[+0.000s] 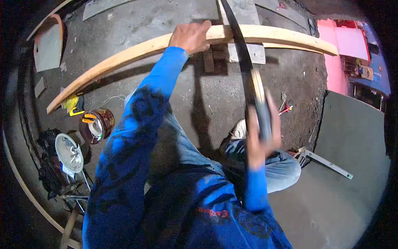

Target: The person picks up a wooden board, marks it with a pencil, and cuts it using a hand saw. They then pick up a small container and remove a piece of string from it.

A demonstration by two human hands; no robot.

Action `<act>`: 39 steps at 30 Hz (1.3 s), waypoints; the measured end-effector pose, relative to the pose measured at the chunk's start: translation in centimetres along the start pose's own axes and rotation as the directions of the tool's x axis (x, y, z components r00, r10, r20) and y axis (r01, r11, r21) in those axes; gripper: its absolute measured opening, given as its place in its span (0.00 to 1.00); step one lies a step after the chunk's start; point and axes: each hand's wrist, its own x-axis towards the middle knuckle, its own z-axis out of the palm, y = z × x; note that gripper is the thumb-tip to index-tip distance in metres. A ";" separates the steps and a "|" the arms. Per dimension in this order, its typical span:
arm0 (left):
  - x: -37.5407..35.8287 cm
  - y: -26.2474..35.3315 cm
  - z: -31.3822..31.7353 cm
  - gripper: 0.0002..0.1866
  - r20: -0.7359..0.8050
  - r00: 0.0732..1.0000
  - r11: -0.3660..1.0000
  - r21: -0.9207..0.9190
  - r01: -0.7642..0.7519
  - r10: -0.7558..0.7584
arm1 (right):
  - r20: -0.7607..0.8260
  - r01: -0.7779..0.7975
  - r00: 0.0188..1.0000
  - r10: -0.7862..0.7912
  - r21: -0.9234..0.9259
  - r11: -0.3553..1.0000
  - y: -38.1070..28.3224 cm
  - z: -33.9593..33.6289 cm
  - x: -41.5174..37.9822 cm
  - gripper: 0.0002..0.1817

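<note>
A long strip of pale wood (282, 33) crosses the upper part of the view, looking bowed through the wide lens. My left hand (190, 37) is closed over the strip, left of the saw. My right hand (263, 133), blurred by motion, grips the handle end of a handsaw (244, 58) low in front of my body. From there the long dark blade runs up and away, crossing the strip just right of my left hand. A flat pale board (248, 54) lies under the strip at the crossing.
A dark bucket (108, 120) with orange-handled tools stands at left, near a yellow-and-black tool (77, 106). Below it is a round white reflector (68, 153) on a stand. A metal square (327, 164) lies by my knee at right. A chair-like panel (49, 45) stands at upper left.
</note>
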 end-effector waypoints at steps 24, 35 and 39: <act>1.7 -0.9 0.5 0.28 -0.010 1.000 0.998 0.052 -0.017 0.017 | -0.215 0.187 0.964 -0.157 0.131 0.973 -0.6 0.2 2.8 0.24; 2.1 1.3 -1.4 0.32 -0.004 0.996 0.996 0.011 -0.090 0.090 | -0.511 -0.080 0.852 0.113 0.085 0.993 -0.7 -9.9 -3.7 0.46; 1.6 2.2 -0.4 0.35 0.027 0.993 0.989 -0.105 -0.108 0.112 | -0.358 -0.069 0.930 0.088 0.066 0.995 0.5 -9.1 -4.8 0.40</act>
